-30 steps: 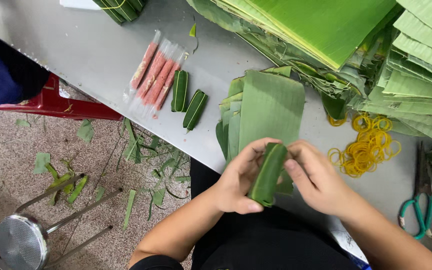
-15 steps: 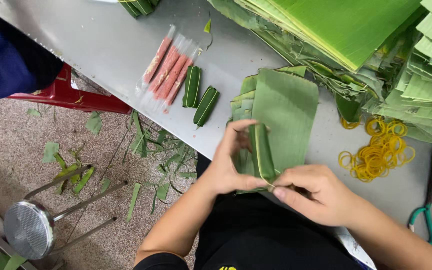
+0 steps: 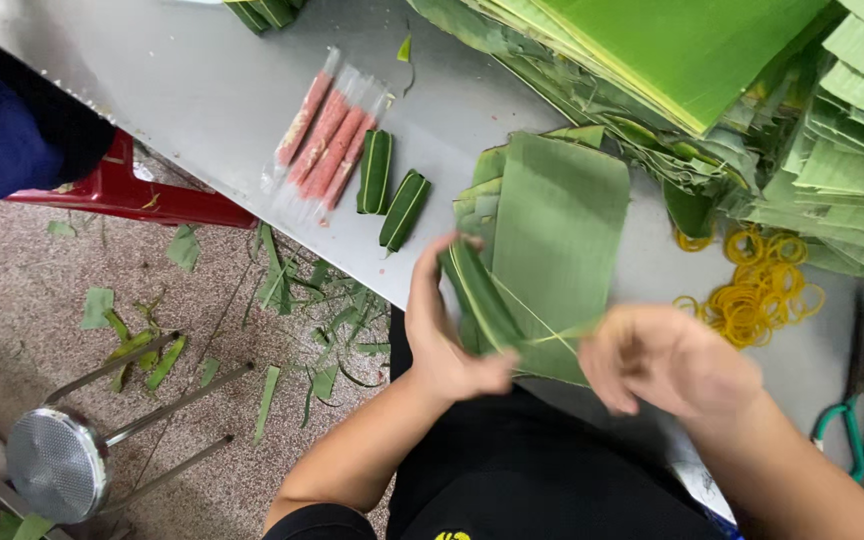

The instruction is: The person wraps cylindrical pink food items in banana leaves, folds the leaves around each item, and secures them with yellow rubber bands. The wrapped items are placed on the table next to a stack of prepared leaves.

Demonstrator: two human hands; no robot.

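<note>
Gripping the slim green leaf-wrapped roll (image 3: pixel 480 295) upright in your left hand (image 3: pixel 444 340), your right hand (image 3: pixel 667 360) pinches a thin pale tie strip (image 3: pixel 552 335) taut, fingers clenched, securing the wrap.

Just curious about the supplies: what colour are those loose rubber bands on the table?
Yellow; the rubber bands lie heaped beside the cut leaves, clearest in the head view.
</note>
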